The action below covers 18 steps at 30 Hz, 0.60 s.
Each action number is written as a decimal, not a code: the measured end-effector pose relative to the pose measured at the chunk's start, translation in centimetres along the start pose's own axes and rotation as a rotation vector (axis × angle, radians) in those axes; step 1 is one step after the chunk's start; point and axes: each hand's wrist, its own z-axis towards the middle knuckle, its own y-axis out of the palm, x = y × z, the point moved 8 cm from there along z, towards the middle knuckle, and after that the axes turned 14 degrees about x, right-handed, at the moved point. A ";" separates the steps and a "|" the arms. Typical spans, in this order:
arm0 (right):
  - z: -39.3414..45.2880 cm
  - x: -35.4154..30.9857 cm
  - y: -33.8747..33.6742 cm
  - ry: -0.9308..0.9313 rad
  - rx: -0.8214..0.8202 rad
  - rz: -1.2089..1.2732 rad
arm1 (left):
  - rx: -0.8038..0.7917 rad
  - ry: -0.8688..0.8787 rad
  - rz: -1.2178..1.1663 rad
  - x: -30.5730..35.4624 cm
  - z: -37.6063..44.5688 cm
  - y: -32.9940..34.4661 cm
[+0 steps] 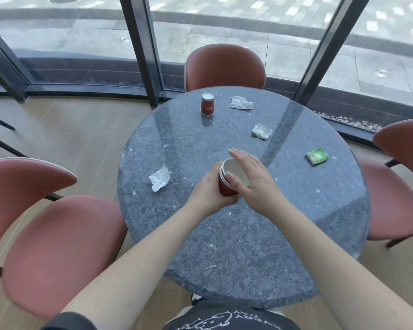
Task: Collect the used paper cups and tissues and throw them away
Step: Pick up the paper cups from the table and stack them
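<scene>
Round dark speckled stone table (224, 246) by floor-to-ceiling windows (81, 44), wood-look floor; 3 reddish chairs around it – nearest (57, 234) on the left. Nested red paper cups (225, 184) near table centre, tilted, mouth facing up and away twd the right. Left hand (208, 189) wraps the stack; right hand (250, 175) flat over the rim, fingers straight. 1 more cup (207, 104) upside down at far edge. 3 crumpled tissues – nearest (159, 178) left of the hands – plus a green packet (317, 156) at right.
</scene>
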 end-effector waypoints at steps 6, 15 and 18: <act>-1.0 -0.7 1.0 0.082 -0.002 0.163 | 0.046 0.008 0.074 0.7 -1.3 -1.5; -3.6 -0.8 2.1 0.071 -0.154 0.238 | 0.143 -0.135 0.097 -0.1 -5.9 -1.6; -4.5 -0.3 1.2 0.119 -0.127 0.365 | 0.188 -0.210 0.007 -0.4 -8.0 -1.6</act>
